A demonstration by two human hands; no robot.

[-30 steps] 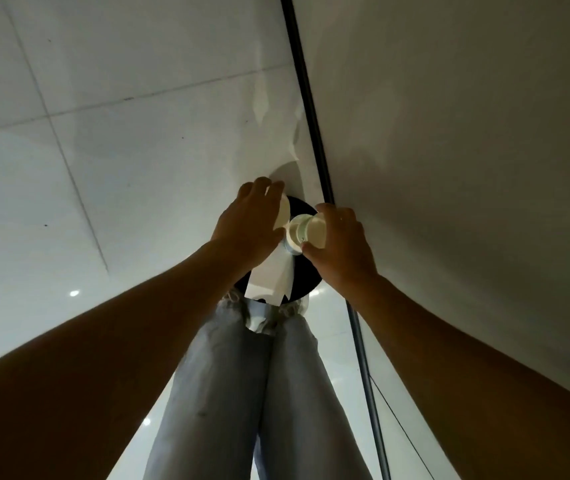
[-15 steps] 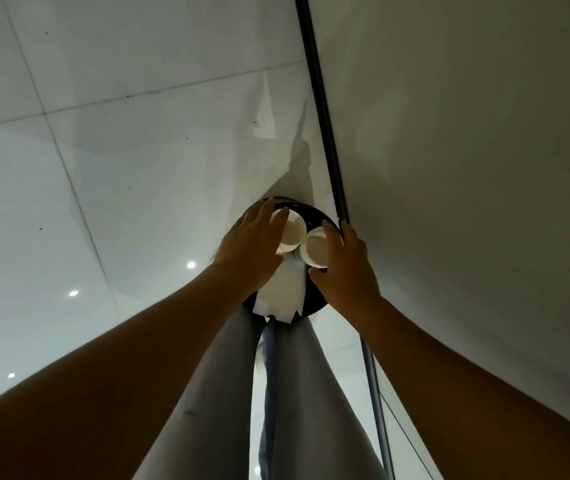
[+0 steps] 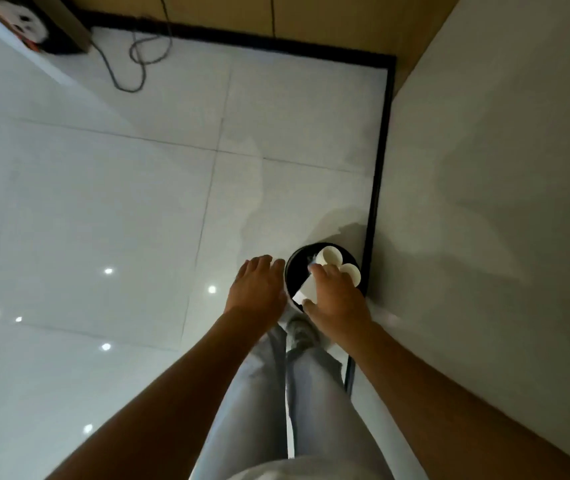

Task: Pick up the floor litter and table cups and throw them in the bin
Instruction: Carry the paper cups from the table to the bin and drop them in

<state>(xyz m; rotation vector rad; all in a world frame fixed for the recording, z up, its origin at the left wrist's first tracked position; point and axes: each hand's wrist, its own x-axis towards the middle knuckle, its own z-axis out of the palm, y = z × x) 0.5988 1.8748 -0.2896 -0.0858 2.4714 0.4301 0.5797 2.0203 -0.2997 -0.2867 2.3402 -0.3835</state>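
A round black bin (image 3: 294,268) stands on the floor against the right wall. Two white paper cups lie in its mouth, one (image 3: 330,256) at the far side and one (image 3: 352,273) at the right. A white sheet of paper (image 3: 306,291) leans at the near rim. My right hand (image 3: 337,301) hovers over the bin with thumb and fingers spread above the paper and cups, gripping nothing that I can see. My left hand (image 3: 257,289) is just left of the bin, fingers straight and empty.
White glossy floor tiles (image 3: 120,220) spread to the left. A black skirting strip (image 3: 377,188) runs along the white wall (image 3: 501,202) on the right. A grey cable (image 3: 138,60) loops on the floor far back. My legs in light jeans (image 3: 276,410) stand just before the bin.
Both hands held the cups and paper over the bin; now the cups and paper lie in the bin mouth. My left hand has drawn away to the left, empty. The camera has risen.
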